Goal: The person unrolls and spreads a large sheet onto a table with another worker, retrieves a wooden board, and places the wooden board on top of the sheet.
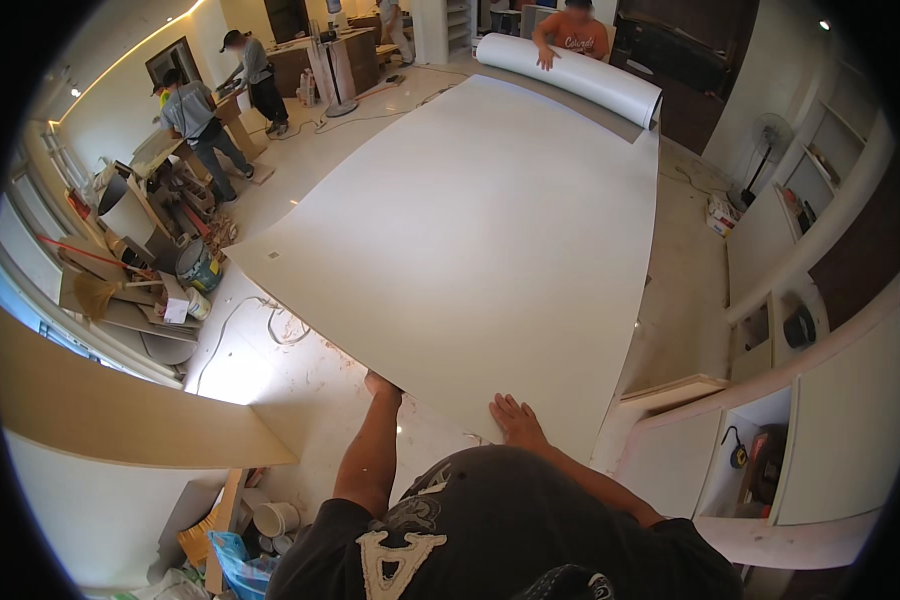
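A large white sheet (450,240) lies spread out in front of me, its near edge close to my body. My right hand (517,418) rests palm down on the sheet's near part, fingers stretched out. At the near left edge is my left hand (382,385); its fingers disappear beneath the sheet, so their grip is hidden. The far end of the sheet meets a thick white roll (570,78). Behind that roll stands a person in an orange shirt (582,40), with one hand on top of it.
Two people work at a bench on the far left. Below them are a bucket (198,265), a broom (95,295) and wood scraps. Cables and shavings lie on the floor. White cabinets (840,440) line the right side, near a standing fan (765,150). A curved wooden panel (120,400) is close on my left.
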Demonstrator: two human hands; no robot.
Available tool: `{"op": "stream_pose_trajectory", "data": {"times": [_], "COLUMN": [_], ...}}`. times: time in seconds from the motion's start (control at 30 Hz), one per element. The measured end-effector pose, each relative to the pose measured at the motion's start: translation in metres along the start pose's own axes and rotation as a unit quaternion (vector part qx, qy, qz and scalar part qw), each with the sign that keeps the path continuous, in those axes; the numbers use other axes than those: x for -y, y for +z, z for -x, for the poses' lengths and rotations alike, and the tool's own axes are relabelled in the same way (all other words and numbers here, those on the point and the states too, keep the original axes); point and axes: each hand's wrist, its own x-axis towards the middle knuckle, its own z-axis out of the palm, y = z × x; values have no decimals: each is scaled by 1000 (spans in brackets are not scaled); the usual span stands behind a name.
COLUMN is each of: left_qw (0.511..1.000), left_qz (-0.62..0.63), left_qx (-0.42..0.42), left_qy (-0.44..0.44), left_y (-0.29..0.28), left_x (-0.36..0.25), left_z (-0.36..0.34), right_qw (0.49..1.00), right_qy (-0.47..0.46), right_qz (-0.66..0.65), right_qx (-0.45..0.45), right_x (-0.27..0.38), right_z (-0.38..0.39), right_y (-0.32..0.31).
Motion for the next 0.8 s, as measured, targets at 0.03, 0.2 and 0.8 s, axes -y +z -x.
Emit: {"op": "stream_pose_trajectory", "data": {"times": [0.03,0.2,0.8], "left_qw": [997,887,765], "left_qz": [49,454,636], "left_qx": [61,16,67], "left_qy": [-6,-84,-73], "left_y": [-7,13,95], "left_x": [-9,10,41], "left_z": [0,1,-17], "right_qw": [1000,1000,1000], "right_qy": [8,-1,1], "right_qz": [3,-4,-13], "right_qx": [-1,9,5], "right_x": [-4,-1,6], "right_z": [2,1,13], "right_y": [2,7,22]}}
